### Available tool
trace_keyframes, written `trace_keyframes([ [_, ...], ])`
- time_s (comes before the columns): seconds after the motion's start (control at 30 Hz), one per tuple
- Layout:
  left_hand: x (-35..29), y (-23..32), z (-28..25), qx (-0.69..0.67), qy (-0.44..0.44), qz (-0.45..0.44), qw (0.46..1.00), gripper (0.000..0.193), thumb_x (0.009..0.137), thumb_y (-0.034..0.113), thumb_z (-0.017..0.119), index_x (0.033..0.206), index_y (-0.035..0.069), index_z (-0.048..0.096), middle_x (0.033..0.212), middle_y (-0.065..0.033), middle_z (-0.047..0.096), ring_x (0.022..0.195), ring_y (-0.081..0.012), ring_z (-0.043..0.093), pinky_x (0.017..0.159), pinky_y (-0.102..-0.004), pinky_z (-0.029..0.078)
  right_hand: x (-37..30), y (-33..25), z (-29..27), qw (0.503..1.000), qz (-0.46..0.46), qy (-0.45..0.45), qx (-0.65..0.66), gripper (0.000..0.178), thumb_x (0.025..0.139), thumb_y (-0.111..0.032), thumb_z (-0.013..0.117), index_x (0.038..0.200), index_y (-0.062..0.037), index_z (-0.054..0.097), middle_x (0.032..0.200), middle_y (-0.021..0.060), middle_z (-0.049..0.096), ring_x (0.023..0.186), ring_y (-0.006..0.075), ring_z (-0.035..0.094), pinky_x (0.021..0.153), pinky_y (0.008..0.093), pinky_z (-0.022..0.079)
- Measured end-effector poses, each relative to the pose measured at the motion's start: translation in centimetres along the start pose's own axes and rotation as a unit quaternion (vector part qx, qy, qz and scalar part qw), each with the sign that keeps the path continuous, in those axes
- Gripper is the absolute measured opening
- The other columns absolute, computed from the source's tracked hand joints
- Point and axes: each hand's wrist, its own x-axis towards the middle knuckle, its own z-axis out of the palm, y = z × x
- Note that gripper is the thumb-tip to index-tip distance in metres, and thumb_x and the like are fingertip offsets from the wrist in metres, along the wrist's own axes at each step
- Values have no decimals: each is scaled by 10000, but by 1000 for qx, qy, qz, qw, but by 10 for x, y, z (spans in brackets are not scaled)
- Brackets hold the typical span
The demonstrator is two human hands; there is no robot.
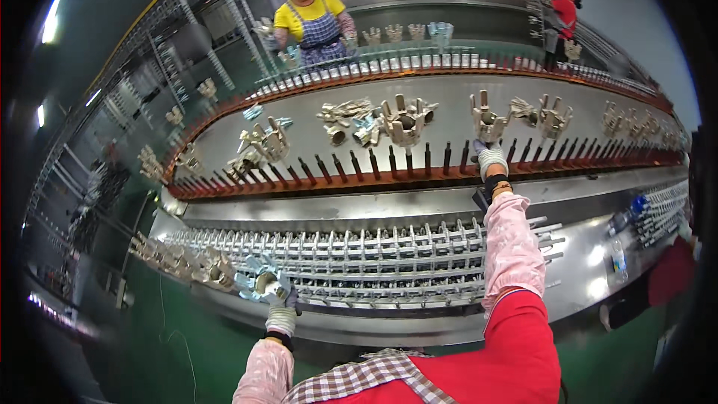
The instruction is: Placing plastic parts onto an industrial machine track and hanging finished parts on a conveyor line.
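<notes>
My left hand (281,317), in a white knit glove with dark fingertips, is closed on the lower end of a light-blue pronged cup-shaped part (254,275) at the near left edge of the bench. My right hand (491,160), gloved alike, reaches across the row of dark spindles (448,157). It is closed at the base of a cream pronged cup-shaped part (489,121), whose prongs point up and away. The glove hides part of that grip. Beside the left hand, several cream pronged parts (213,269) lie along the bench edge.
Rows of silver bars (374,262) cover the near bench. Beyond the spindles, more pronged parts (404,120) stand on a metal table (449,93). A co-worker in yellow (310,19) stands across; another in red (565,19) is far right. A plastic bottle (619,260) lies at right.
</notes>
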Motion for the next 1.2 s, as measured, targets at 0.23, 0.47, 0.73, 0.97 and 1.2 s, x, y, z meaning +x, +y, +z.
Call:
trace_keyframes([
  [0.23,-12,7,-5,38,7,39,999,364,805,239,630,1078,10,554,924,-165,623,825,-272,589,689,-364,464,9,-58,41,992,122,13,-20,452,849,-352,566,1179,-44,539,1079,125,628,778,219,665,654,310,507],
  [0.47,5,-4,-9,44,-74,22,996,420,865,300,594,1130,-6,481,917,-102,602,677,-211,525,604,-328,432,-172,-107,101,974,-51,-189,116,330,872,-320,572,1055,-46,597,1070,90,632,823,212,647,656,277,520],
  [0.73,9,17,-3,-59,-99,67,991,385,902,221,551,1235,46,468,1168,-104,555,1071,-237,502,889,-315,415,-357,43,156,779,-197,-345,-485,307,952,-223,385,1130,-38,552,908,123,658,708,216,656,540,310,528],
  [0.97,6,19,-11,-36,-41,191,980,290,864,197,532,1085,18,587,1100,-143,615,1075,-302,531,910,-378,396,-408,124,184,782,-227,-210,-541,346,886,-223,378,1177,-128,540,1148,118,582,1037,256,544,921,366,405],
  [1.2,13,37,-18,13,-172,-1,985,463,865,52,525,1306,23,385,1348,-93,424,1237,-214,365,1046,-271,240,-417,104,191,856,-137,-195,-459,305,831,-182,460,1075,-60,597,987,191,628,898,340,602,783,409,477],
])
